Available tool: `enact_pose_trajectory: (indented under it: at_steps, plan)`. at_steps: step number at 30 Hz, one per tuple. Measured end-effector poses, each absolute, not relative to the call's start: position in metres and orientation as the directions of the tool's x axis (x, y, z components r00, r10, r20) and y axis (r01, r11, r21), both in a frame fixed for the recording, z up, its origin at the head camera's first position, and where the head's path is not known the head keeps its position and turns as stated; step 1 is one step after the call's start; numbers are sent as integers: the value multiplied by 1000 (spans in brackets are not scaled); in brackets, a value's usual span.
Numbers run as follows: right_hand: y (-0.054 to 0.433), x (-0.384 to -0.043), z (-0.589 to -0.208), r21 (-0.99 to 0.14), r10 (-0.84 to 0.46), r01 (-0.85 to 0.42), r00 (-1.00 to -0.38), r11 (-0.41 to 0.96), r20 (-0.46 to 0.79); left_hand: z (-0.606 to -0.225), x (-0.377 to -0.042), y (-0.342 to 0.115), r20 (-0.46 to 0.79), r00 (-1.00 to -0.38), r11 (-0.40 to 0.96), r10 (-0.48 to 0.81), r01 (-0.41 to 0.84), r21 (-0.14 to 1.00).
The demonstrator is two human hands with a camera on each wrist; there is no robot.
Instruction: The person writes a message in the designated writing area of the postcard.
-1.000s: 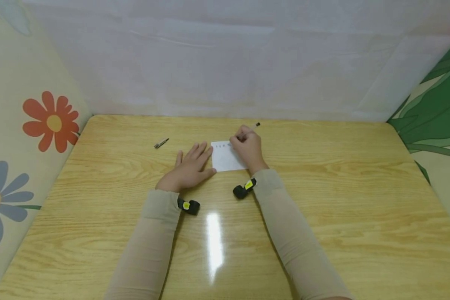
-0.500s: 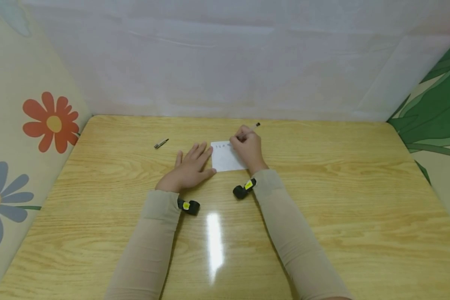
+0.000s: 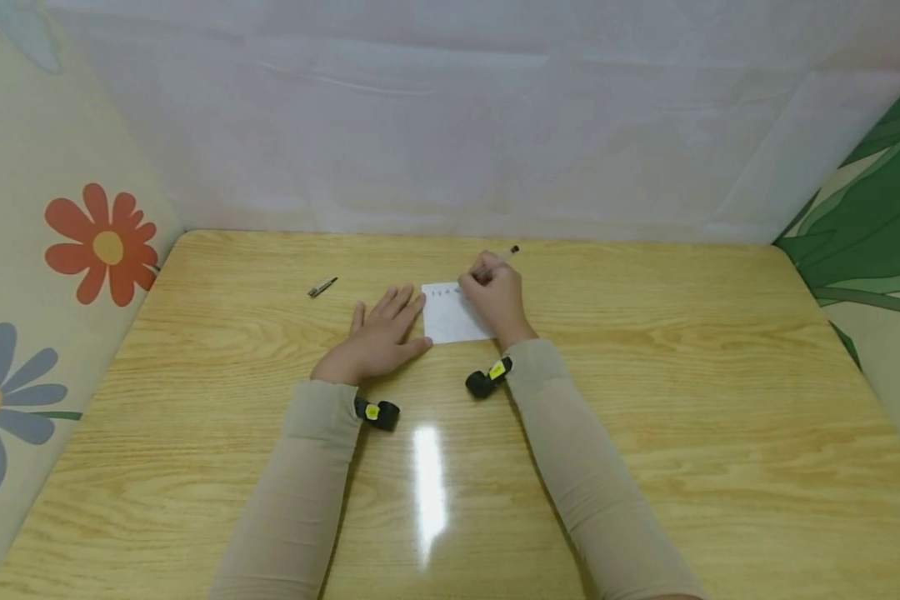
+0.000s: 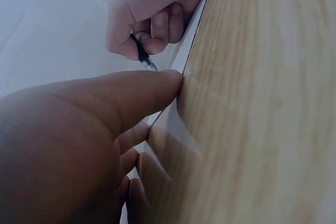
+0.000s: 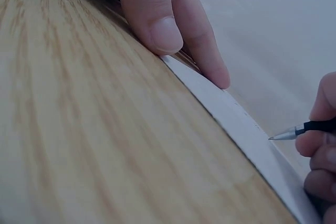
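Note:
A small white sheet of paper (image 3: 453, 321) lies on the table, with a short row of dark marks along its top edge. My right hand (image 3: 498, 298) pinches a pen (image 3: 504, 258) with a clear barrel and a black grip. In the right wrist view the silver tip of the pen (image 5: 283, 135) is right at the paper (image 5: 210, 98). Spread flat, my left hand (image 3: 378, 337) rests at the paper's left side, with thumb and index finger on its edge. The left wrist view shows the left thumb (image 4: 147, 90) stretched out below the right hand (image 4: 152, 14).
A pen cap (image 3: 322, 287) lies on the wooden table (image 3: 682, 375), beyond and left of the left hand. A white sheet (image 3: 450, 125) hangs behind the table's back edge. Walls painted with flowers (image 3: 101, 246) stand at both sides.
The row of marks on the paper has grown a little to the right, beside the right hand. Left hand, paper and pen cap have stayed in place.

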State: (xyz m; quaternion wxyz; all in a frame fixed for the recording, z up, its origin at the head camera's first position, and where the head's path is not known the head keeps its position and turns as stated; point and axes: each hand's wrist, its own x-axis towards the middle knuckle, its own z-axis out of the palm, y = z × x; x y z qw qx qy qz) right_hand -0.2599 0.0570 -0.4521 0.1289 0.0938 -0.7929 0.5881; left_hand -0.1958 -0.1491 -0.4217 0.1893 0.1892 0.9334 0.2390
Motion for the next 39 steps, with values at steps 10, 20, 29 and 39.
enact_pose_trajectory:
  at_steps: [10,20,29,39]
  plan:
    - [57,-260,-453,-908,4,-301,-949,292,316,-422,-195,-149,-263,-856,815,446,266,514]
    - [57,-261,-453,-903,7,-302,-948,304,319,-422,-195,-149,-255,-858,816,446,273,509]
    - [57,-261,-454,-903,1,-301,-949,308,316,-421,-195,-149,-259,-857,817,445,270,510]
    - [58,-260,-454,-909,10,-284,-954,306,301,-421,-195,-149,-262,-856,816,446,269,512]
